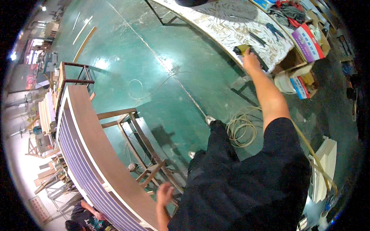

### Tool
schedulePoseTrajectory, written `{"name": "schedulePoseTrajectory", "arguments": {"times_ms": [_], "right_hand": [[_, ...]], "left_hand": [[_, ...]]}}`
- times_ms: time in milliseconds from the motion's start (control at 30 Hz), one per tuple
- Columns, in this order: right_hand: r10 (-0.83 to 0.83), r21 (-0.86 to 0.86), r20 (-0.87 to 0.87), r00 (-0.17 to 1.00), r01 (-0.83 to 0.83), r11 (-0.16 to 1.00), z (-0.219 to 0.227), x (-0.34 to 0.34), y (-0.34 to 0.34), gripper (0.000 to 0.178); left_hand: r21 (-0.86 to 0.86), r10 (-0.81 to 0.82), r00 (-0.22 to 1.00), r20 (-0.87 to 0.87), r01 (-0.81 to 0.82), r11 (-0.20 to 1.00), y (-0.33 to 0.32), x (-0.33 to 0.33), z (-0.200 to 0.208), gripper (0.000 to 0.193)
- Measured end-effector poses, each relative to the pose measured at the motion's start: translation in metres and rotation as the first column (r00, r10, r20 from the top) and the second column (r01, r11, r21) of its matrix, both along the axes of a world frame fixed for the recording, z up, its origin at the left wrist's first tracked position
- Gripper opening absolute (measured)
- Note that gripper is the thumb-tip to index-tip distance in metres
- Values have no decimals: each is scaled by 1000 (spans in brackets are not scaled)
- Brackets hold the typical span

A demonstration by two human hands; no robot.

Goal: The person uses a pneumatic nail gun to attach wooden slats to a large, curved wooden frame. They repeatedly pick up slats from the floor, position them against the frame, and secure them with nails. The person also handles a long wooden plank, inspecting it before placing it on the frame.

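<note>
My right arm reaches out to the edge of the white-topped table (216, 17), and my right hand (251, 62) is closed round a yellow-green and black nail gun (243, 49). The tool is at the table's near edge; I cannot tell whether it rests on the top. Low in the view, my left hand (165, 194) hangs beside the long wooden cabinet frame (90, 125), its fingers loosely bent and apart, with nothing seen in them. Pliers with dark blue handles (274, 31) and a dark strip (257, 39) lie beyond the nail gun, among many small scraps.
A pale hose (243, 133) lies coiled on the green floor near my feet. Wooden trestles (144, 138) stand beside the cabinet frame. Open cardboard boxes (308, 42) sit at the table's right end. Another person (86, 217) works at the lower left.
</note>
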State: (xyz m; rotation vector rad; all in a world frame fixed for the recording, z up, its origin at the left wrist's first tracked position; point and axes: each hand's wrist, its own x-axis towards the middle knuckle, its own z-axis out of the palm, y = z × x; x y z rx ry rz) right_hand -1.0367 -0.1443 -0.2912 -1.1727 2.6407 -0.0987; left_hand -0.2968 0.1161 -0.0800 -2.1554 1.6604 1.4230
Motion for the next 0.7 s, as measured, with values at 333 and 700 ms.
{"name": "schedulePoseTrajectory", "arguments": {"times_ms": [333,700], "right_hand": [[314,-110,-370,874,-377,920,-104,-84,17,50],[927,-426,219,304,-825,371,-147,362,146,49]], "left_hand": [[290,257,948,188,-304,907,173,57,-122,30],[-330,487,771,-411,-624,709,312,-95,-150,18]]}}
